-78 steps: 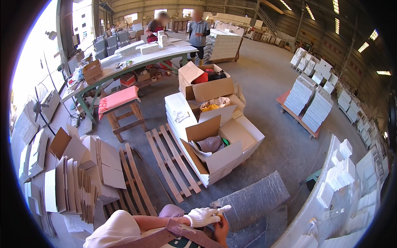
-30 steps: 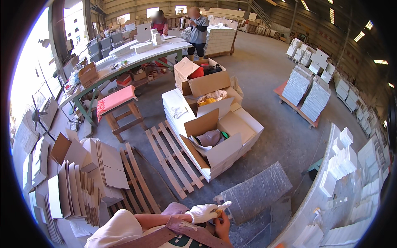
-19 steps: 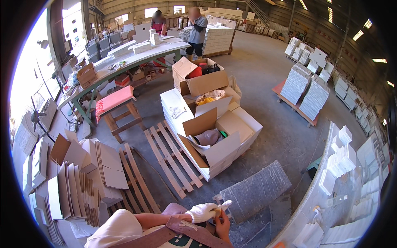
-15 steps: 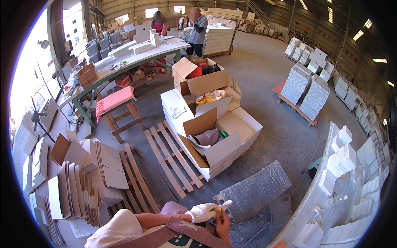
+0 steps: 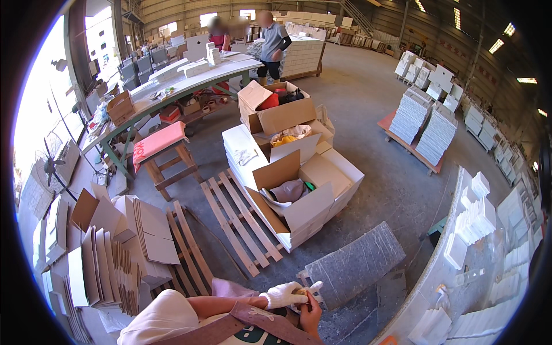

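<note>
My left hand (image 5: 282, 295), in a white knit glove, reaches across from the lower left over my lap. Bare, my right hand (image 5: 310, 313) meets it at the fingertips, thumb and fingers pinched together. Between the two hands shows a small tan-yellow bit (image 5: 302, 292), too small to name. A white fingertip-like end (image 5: 315, 285) sticks out beyond them; whether it is a glove finger or loose cloth I cannot tell. Both hands are closed. Beneath them lies my mauve apron (image 5: 230, 325). Just ahead stands a grey, scuffed slab-like bench top (image 5: 356, 267).
Open cartons (image 5: 310, 207) holding cloth stand ahead beside wooden pallets (image 5: 238, 221). Flattened cardboard (image 5: 109, 267) is stacked at left. On the right, a curved-looking table (image 5: 422, 305) bears white tiles. Far off, a person (image 5: 273, 46) stands by a long workbench (image 5: 190, 80).
My hands stay together, with the right fingers shifting slightly at the left fingertips. The far person has lowered a hand from the head.
</note>
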